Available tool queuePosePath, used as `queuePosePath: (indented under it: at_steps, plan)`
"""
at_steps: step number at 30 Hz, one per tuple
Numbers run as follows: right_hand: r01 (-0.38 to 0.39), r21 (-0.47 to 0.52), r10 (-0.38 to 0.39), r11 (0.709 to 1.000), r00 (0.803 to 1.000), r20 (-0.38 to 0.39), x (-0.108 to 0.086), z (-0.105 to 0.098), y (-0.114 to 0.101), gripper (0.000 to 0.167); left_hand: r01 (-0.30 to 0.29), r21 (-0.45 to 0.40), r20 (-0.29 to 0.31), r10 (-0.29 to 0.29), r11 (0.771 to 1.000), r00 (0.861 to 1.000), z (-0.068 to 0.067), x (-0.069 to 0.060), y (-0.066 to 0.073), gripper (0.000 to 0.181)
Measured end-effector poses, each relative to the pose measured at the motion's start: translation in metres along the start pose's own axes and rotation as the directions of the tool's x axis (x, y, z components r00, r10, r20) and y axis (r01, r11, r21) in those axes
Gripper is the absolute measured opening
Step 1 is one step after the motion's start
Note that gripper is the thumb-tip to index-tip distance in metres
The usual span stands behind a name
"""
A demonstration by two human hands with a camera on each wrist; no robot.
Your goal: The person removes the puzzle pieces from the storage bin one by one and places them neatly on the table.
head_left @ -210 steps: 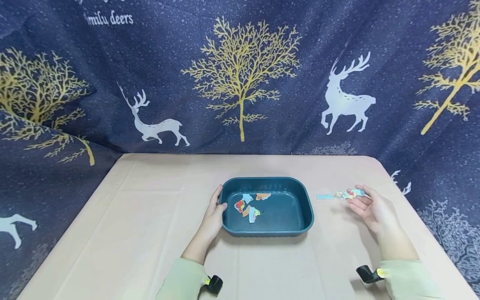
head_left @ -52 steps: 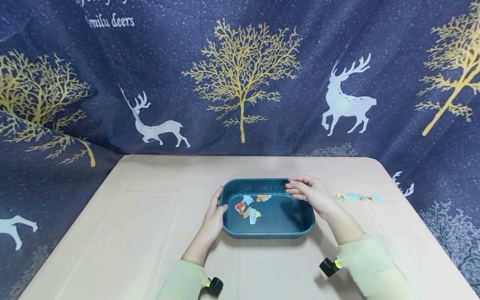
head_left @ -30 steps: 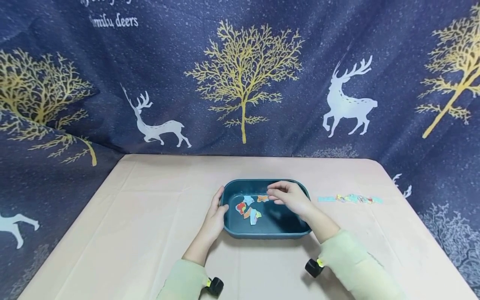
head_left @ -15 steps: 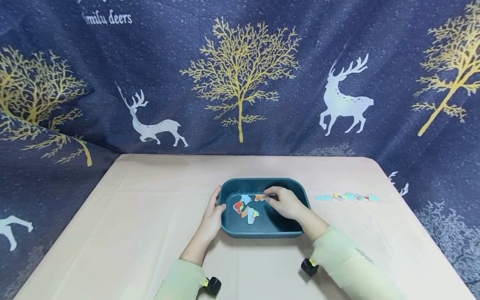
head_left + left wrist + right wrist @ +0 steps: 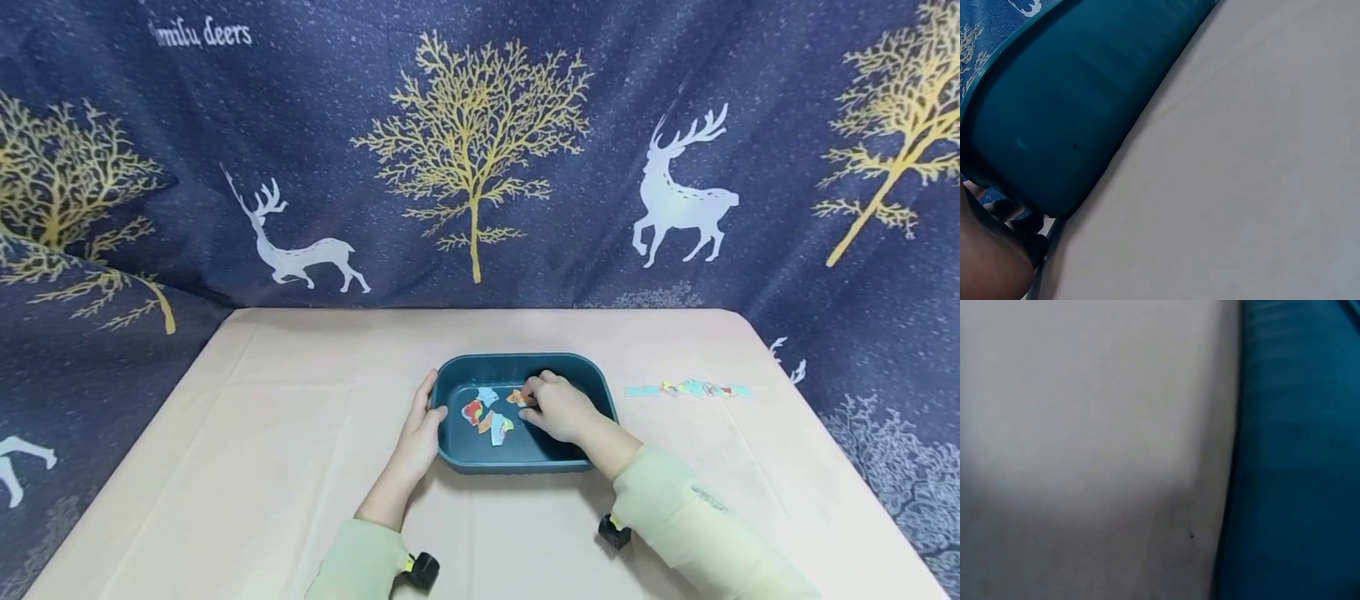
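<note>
A dark teal plastic bin (image 5: 525, 468) sits on the table. My left hand (image 5: 415, 433) grips its left end, thumb over the rim and fingers outside; the left wrist view shows curled fingers (image 5: 1029, 228) by the bin wall. Inside the bin, my right hand (image 5: 558, 408) has curled fingers and thumb at the right end of an orange puzzle piece (image 5: 516, 398), hiding part of it. Left of it lie a light blue piece (image 5: 487, 396), a red piece (image 5: 472, 411), a small orange piece (image 5: 486, 423) and a blue-yellow piece (image 5: 498, 430).
A strip of joined-looking, mostly light blue puzzle pieces (image 5: 690, 388) lies on the table right of the bin. Pale cloth covers the table (image 5: 300, 467). Behind it hangs a dark blue curtain (image 5: 300, 108) with deer and trees. The right wrist view shows only cloth and the bin's side.
My right hand has left the strip on the right, come over the bin and lowered to the orange piece, which now lies slightly turned. My left hand stays on the bin.
</note>
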State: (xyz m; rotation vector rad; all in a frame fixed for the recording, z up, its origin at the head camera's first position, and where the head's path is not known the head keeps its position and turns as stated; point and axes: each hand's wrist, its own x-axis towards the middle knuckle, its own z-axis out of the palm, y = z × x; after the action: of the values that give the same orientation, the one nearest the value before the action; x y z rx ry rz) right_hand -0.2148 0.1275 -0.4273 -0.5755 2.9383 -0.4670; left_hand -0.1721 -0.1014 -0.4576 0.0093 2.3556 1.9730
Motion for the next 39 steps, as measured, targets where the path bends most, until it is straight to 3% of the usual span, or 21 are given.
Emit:
queuePosePath:
  at_steps: [4, 8, 23, 29, 39]
  plan:
    - [-0.022, -0.063, 0.02, 0.998, 0.999, -0.033, 0.003, 0.001, -0.005, 0.021, -0.01, -0.013, 0.004, 0.01, 1.0, 1.0, 0.0, 0.0, 0.003, 0.057]
    - [-0.028, -0.061, 0.025, 0.998, 0.998, -0.05, 0.005, 0.002, -0.006, 0.016, -0.011, -0.018, 0.006, 0.011, 1.0, 1.0, 0.0, 0.0, 0.004, 0.057]
    - [0.032, 0.153, -0.028, 0.988, 0.999, -0.033, 0.003, -0.002, -0.002, 0.011, -0.01, -0.01, 0.008, 0.01, 1.0, 1.0, 0.001, 0.002, 0.003, 0.058]
    - [0.082, 0.261, -0.071, 0.962, 0.996, -0.051, 0.0, -0.005, 0.002, 0.003, 0.003, -0.011, -0.001, -0.003, 1.0, 1.0, 0.0, 0.0, 0.002, 0.057]
    - [0.081, 0.44, -0.04, 0.894, 0.994, -0.103, -0.008, -0.016, 0.008, 0.006, -0.005, -0.023, -0.009, 0.005, 1.0, 1.0, 0.0, 0.001, 0.002, 0.057]
